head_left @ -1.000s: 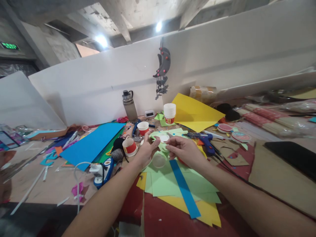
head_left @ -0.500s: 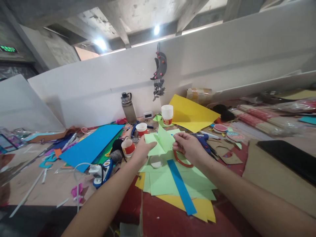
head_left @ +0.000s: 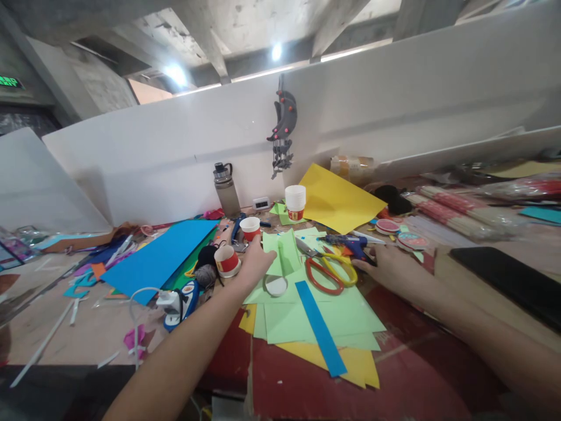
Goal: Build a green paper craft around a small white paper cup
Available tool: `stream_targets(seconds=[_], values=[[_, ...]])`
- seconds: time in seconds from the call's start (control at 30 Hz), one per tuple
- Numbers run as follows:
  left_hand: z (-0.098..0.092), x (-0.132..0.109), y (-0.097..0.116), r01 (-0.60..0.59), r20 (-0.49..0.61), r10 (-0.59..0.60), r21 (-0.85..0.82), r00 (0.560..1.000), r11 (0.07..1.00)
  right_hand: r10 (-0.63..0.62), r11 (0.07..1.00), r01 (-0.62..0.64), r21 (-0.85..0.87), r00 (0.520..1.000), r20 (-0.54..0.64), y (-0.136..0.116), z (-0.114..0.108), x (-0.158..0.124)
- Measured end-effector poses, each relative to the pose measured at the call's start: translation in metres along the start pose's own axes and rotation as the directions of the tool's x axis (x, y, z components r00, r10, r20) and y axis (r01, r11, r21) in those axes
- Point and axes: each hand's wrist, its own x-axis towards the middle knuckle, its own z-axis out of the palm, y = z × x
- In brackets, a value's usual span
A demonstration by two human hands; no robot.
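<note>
My left hand (head_left: 256, 263) holds the left edge of a small creased light green sheet of paper (head_left: 287, 248), its thumb lying over the edge. To the right, my right hand (head_left: 388, 269) is off the paper, beside the blue glue gun (head_left: 360, 248); its thumb and fingers are apart, and some fingertips are hard to make out. Between the hands lie scissors (head_left: 326, 272) with one red and one yellow handle loop. A white round piece (head_left: 276, 285) and a blue paper strip (head_left: 319, 327) rest on the stacked green sheets (head_left: 289, 321).
Red-and-white paper cups (head_left: 227, 261) stand left of the sheets, near a power strip (head_left: 186, 304). Behind are a cup stack (head_left: 295, 202), a grey bottle (head_left: 226, 193) and a yellow sheet (head_left: 337, 202). A black phone-like slab (head_left: 504, 280) lies on cardboard at right.
My right hand has let go of the green paper and moved right to the glue gun, uncovering the scissors. The paper's raised flap has come down; my left hand stays at its edge.
</note>
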Motion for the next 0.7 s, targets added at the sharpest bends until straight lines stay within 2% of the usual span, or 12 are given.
stream_targets(seconds=[0.07,0.13,0.23,0.33,0.4,0.57,0.63,0.7], values=[[0.002,0.001,0.005,-0.006,-0.016,0.006,-0.008,1.0,1.0,0.048,0.994,-0.038,-0.102,0.994,0.095,-0.005,0.004,0.001],[0.003,0.001,0.01,0.0,-0.022,0.0,-0.004,1.0,1.0,0.109,0.988,-0.092,-0.125,0.984,0.143,-0.013,0.004,0.006],[0.004,0.001,0.019,0.009,-0.019,-0.007,0.098,1.0,0.995,0.168,0.986,-0.164,-0.039,0.971,0.169,-0.021,-0.001,0.014],[0.003,0.002,0.026,0.004,0.033,-0.012,0.218,0.999,0.976,0.203,0.976,-0.215,0.037,0.956,0.214,-0.02,-0.007,0.021],[0.003,0.002,0.028,-0.006,0.068,-0.01,0.22,0.998,0.976,0.222,0.963,-0.25,0.104,0.948,0.228,-0.018,-0.012,0.023],[0.006,0.005,0.025,0.003,0.073,-0.012,0.121,0.997,0.993,0.289,0.907,-0.333,0.258,0.938,0.193,-0.016,-0.023,0.015],[0.009,0.007,0.023,-0.015,0.087,0.003,0.142,0.996,0.99,0.328,0.868,-0.36,0.342,0.933,0.148,-0.02,-0.027,0.009],[0.011,0.008,0.023,-0.041,0.087,0.024,0.2,0.996,0.979,0.33,0.799,-0.336,0.498,0.938,0.103,-0.027,-0.03,0.001]])
